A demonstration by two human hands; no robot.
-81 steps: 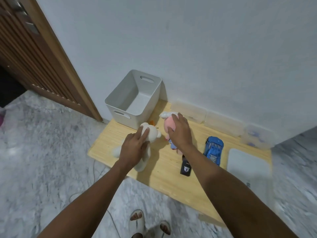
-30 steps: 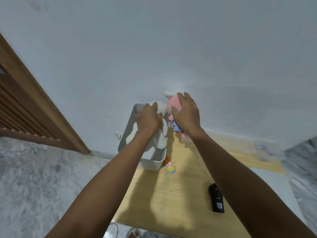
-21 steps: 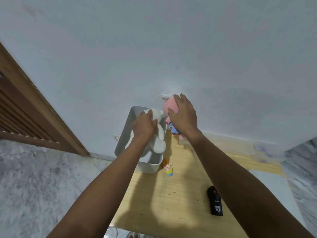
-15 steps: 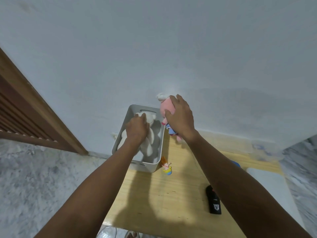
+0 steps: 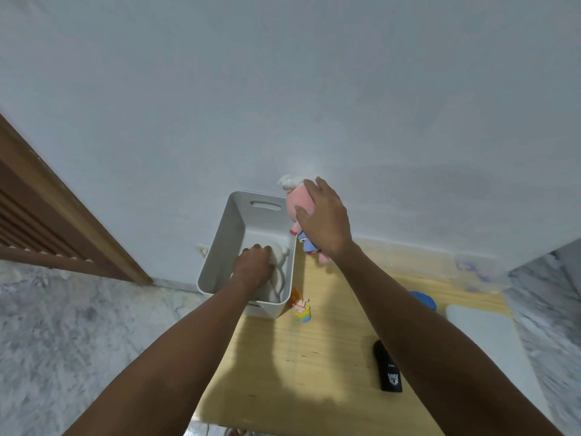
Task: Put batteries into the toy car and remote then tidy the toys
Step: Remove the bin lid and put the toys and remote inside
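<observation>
Fuzzy white plush (image 5: pixel 278 272) under your left hand (image 5: pixel 253 267), grip curled round it inside smooth grey bin (image 5: pixel 220 247); right hand (image 5: pixel 323 223) grip clasps soft pink plush (image 5: pixel 298 199).

Wooden table (image 5: pixel 317 357): bin (image 5: pixel 220 262), remote (image 5: pixel 388 371), figurine (image 5: pixel 301 306)

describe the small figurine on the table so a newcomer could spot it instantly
Find the white bin at the wooden table's left end. The small figurine lies on the wood against the bin's near right corner. It is the only tiny multicoloured toy: orange hair, yellow and blue base.
</observation>
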